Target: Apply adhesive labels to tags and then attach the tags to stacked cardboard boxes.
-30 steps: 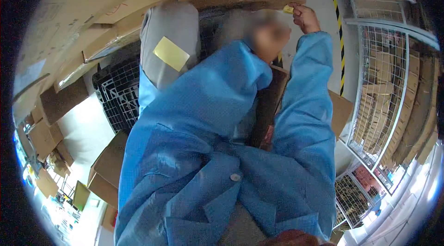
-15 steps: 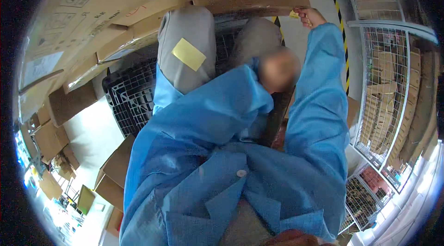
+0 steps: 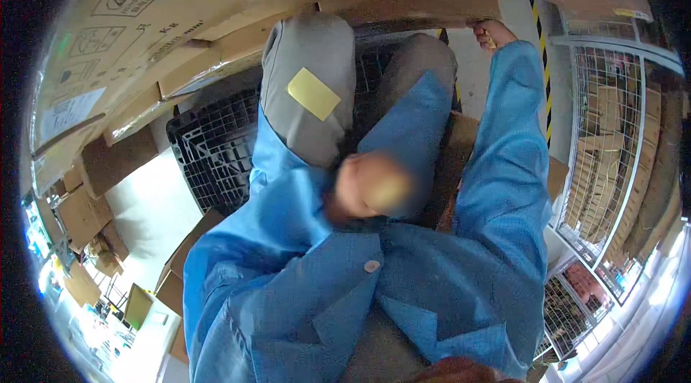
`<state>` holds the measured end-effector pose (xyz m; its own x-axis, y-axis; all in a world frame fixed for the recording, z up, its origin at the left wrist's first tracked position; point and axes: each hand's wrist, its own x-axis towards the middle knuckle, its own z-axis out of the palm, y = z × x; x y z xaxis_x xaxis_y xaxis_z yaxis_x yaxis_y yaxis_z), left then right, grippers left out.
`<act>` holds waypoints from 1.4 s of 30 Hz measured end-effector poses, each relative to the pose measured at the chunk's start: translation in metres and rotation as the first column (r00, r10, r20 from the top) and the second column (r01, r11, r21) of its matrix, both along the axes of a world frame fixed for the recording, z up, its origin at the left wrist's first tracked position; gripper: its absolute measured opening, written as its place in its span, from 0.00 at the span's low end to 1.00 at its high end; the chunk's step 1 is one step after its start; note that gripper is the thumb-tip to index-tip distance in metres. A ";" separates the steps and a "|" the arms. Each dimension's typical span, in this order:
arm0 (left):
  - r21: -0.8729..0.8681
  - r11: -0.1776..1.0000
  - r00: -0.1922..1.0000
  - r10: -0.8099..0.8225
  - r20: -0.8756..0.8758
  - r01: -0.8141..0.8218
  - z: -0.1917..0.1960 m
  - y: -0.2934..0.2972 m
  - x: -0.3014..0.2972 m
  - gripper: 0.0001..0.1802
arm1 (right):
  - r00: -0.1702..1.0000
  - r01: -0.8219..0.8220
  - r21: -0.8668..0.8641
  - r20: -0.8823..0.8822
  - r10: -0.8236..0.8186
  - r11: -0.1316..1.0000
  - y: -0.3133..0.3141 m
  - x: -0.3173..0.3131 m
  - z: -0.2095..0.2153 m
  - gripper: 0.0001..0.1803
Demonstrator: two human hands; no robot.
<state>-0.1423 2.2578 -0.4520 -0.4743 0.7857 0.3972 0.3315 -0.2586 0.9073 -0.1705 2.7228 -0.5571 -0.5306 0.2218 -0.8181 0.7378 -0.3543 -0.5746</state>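
Note:
My right hand (image 3: 493,35) is reached far forward by the lower edge of a large cardboard carton (image 3: 403,5). Its fingers are curled, and a bit of yellow paper shows among them. Bent in front of my chest, my left hand (image 3: 356,185) is blurred. A yellowish patch shows at it, but its fingers and anything in them cannot be made out. A yellow sticky note (image 3: 313,93) lies flat on the grey trousers over my left knee (image 3: 309,44).
Large cartons (image 3: 137,37) stand ahead and to the left. Beneath my legs is a black plastic pallet (image 3: 212,152). A wire mesh cage (image 3: 608,138) holding flattened cardboard stands on the right, beyond black-and-yellow floor tape (image 3: 548,106). An open box (image 3: 176,268) sits at left.
My left hand has drawn back from beside my right forearm toward my chest. The yellow slip at my right fingertips no longer shows there. The view has shifted slightly.

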 end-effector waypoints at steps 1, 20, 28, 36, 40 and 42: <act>0.055 0.997 0.998 -0.058 0.004 0.057 -0.001 -0.015 -0.019 0.15 | 1.000 0.008 -0.047 0.000 -0.008 0.999 0.004 0.000 -0.004 0.06; -0.342 0.529 0.616 0.525 -0.587 -0.777 0.043 -0.022 -0.086 0.27 | 0.986 0.152 0.231 -0.100 -0.132 0.961 0.035 0.000 -0.114 0.10; -0.333 0.613 0.686 0.530 -0.498 -0.716 0.033 -0.017 -0.088 0.20 | 0.856 -0.261 0.762 -0.100 0.506 0.593 0.084 0.056 -0.119 0.10; -0.379 0.579 0.692 0.612 -0.384 -0.722 0.034 -0.026 -0.077 0.13 | 0.988 0.032 0.359 -0.151 0.024 0.933 0.008 0.018 -0.042 0.11; -0.323 0.644 0.716 0.568 -0.405 -0.693 0.034 -0.015 -0.086 0.10 | 0.920 0.331 0.255 -0.301 -0.251 0.908 0.030 0.044 -0.110 0.13; -0.323 0.623 0.698 0.580 -0.421 -0.712 0.032 -0.024 -0.080 0.10 | 0.967 0.228 0.355 -0.189 -0.170 0.907 0.019 0.030 -0.093 0.12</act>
